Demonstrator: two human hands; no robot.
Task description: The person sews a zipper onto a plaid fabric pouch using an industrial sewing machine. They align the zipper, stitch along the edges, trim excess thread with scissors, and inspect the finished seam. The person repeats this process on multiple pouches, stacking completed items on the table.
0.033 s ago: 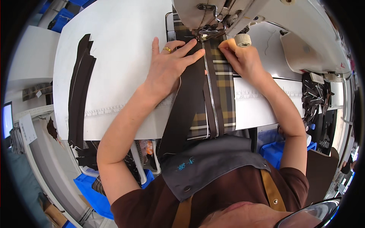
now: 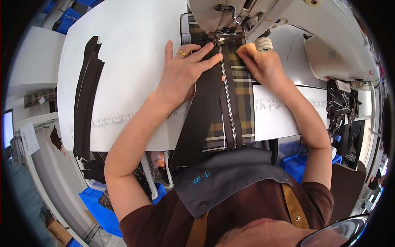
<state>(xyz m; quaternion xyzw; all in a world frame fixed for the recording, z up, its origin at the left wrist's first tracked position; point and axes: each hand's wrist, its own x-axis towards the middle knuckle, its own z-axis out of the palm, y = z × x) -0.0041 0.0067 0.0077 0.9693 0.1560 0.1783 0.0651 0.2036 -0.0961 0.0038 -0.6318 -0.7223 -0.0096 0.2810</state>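
Note:
Beneath the needle area of a sewing machine (image 2: 284, 24) lies plaid fabric (image 2: 245, 103) in brown, black and white. A zipper (image 2: 228, 99) with silvery teeth and dark tape runs down it toward my lap. Left of the teeth, a wide dark fabric strip (image 2: 201, 107) lies on top. My left hand (image 2: 177, 78) rests on this strip with fingers spread, two fingertips close to the teeth near the presser foot (image 2: 221, 40). On the other side, my right hand (image 2: 265, 64) pinches the right edge of the plaid fabric, thumb and forefinger together.
Dark fabric strips (image 2: 87, 103) lie at the left of the white table (image 2: 127, 53), which has printed ruler marks. A bundle of dark pieces (image 2: 341, 101) hangs at its right end. Blue bins (image 2: 98, 212) stand below. A knurled knob (image 2: 263, 44) sits just above my right hand.

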